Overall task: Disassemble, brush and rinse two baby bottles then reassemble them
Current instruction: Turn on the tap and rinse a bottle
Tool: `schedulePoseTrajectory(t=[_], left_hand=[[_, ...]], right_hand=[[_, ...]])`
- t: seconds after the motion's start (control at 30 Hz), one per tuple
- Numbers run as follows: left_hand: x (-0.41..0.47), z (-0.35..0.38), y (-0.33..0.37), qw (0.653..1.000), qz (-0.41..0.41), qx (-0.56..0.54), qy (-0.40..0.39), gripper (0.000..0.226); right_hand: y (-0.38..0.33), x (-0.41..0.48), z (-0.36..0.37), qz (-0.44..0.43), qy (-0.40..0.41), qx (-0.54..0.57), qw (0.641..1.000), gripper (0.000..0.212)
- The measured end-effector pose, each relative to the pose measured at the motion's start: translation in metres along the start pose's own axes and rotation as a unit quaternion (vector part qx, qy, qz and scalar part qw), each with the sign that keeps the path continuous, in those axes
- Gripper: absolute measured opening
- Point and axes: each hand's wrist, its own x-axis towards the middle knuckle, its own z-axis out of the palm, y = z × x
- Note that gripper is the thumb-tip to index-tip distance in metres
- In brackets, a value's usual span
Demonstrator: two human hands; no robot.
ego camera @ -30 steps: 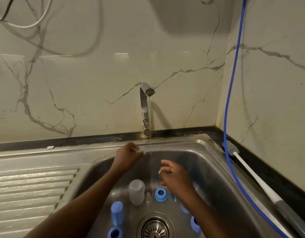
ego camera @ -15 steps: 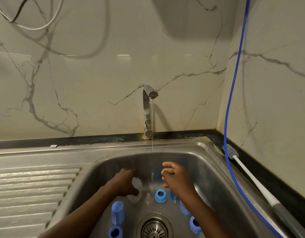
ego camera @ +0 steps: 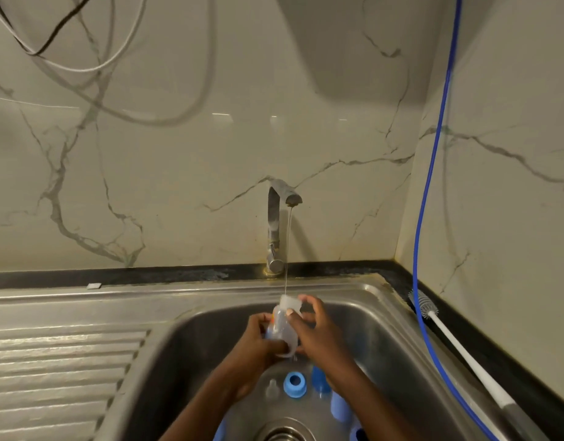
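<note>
Both hands have come up from the basin floor since half a second ago, bringing along the clear bottle body (ego camera: 284, 327), which stood on the bottom of the sink (ego camera: 185, 361) and now hangs in mid-basin, nearer the back edge. From the head camera, the left hand (ego camera: 258, 345) grips the lower part of the bottle with its fingers wrapped round it. The right hand (ego camera: 320, 329) holds the upper part, thumb and curled fingers set about the neck. The bottle tilts mouth-up, and the thin stream (ego camera: 288, 249) from the tap (ego camera: 279, 224) falls right at its opening. On the basin floor below lie a blue collar (ego camera: 295, 384), a clear teat (ego camera: 272, 388) just beside it, and blue caps (ego camera: 321, 381) toward the right wall. The brush (ego camera: 458, 348) rests on the counter past the sink's right edge, well apart from the hands, beside a blue hose (ego camera: 426, 218). This looks like the rinsing step for one bottle body. Next it probably needs filling, swirling and tipping out, or else the right hand lets go and reaches right for the brush.
</note>
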Motion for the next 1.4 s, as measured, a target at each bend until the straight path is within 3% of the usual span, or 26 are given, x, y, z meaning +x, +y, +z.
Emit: schedulePoseTrajectory(t=[0.1,0.27,0.33,0.4,0.5,0.53,0.63,0.73,0.83,0.93,1.03,1.17,1.4], left_hand=[[0.014,0.005,-0.003,0.987,0.062,0.136,0.056,0.029],[0.007,0.007,0.001,0.980,0.162,0.089,0.076,0.037],[0.005,0.004,0.002,0.975,0.197,0.080,0.066,0.037],[0.004,0.004,0.004,0.976,0.202,0.073,0.018,0.044],[0.004,0.009,0.008,0.979,0.193,0.066,-0.030,0.047],[0.004,0.010,0.007,0.980,0.188,0.056,-0.029,0.048],[0.007,0.010,0.002,0.981,0.182,0.063,-0.008,0.039],[0.007,0.009,0.003,0.983,0.173,0.054,0.011,0.049],[0.011,0.004,0.001,0.981,0.173,0.070,0.049,0.057],[0.014,-0.001,-0.001,0.978,0.178,0.078,0.071,0.063],[0.014,0.001,-0.001,0.979,0.175,0.090,0.058,0.067],[0.014,0.003,-0.001,0.977,0.178,0.105,0.052,0.068],[0.015,0.004,0.000,0.977,0.176,0.109,0.054,0.066]], right_hand=[[-0.010,0.005,0.013,-0.061,-0.017,-0.141,0.988,0.027],[-0.013,0.017,0.021,-0.079,0.038,-0.092,0.992,0.030],[-0.005,0.015,0.029,-0.117,0.025,-0.124,0.985,0.037],[0.003,0.015,0.029,-0.120,0.033,-0.128,0.984,0.037],[0.000,0.021,0.020,-0.067,0.079,0.026,0.994,0.021],[-0.001,0.021,0.019,-0.064,0.068,0.052,0.994,0.022],[-0.006,0.012,0.025,-0.120,-0.009,-0.066,0.991,0.016],[-0.007,0.021,0.023,-0.150,0.049,-0.026,0.987,0.012],[-0.013,0.033,0.013,-0.122,0.109,0.046,0.985,0.012],[-0.026,0.058,0.000,-0.123,0.149,0.002,0.981,0.020],[-0.052,0.090,-0.006,-0.154,0.103,-0.090,0.979,0.027],[-0.073,0.118,-0.001,-0.111,-0.014,-0.138,0.984,0.026],[-0.080,0.134,0.006,-0.119,-0.009,-0.181,0.976,0.023]])
